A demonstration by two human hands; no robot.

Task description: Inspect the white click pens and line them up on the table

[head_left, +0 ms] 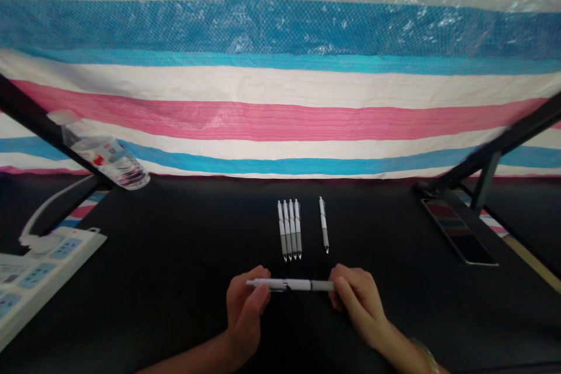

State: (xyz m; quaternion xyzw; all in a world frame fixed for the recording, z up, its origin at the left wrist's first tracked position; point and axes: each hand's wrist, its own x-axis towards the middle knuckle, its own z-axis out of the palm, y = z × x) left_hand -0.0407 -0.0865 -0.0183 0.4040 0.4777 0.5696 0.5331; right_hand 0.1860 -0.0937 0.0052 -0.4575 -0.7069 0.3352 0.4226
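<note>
A white ballpoint pen (pixel 300 284) with a grey grip lies level between my two hands, near the front of the black table. My left hand (pixel 248 307) pinches its clicker end, thumb over the clip. At the grey end, my right hand (pixel 357 301) is closed around the tip, which its fingers hide. Beyond the hands, several matching pens (pixel 290 229) stand side by side in a tight row, tips toward me. One more single pen (pixel 324 225) lies apart, to the right of that row.
At the left edge sits a white power strip (pixel 83 257) with a plugged-in cable. A clear plastic bottle (pixel 111 158) stands at the back left. To the right lies a dark phone (pixel 458 231) beside a black metal bar (pixel 495 149). A striped sheet (pixel 280 85) hangs behind the table.
</note>
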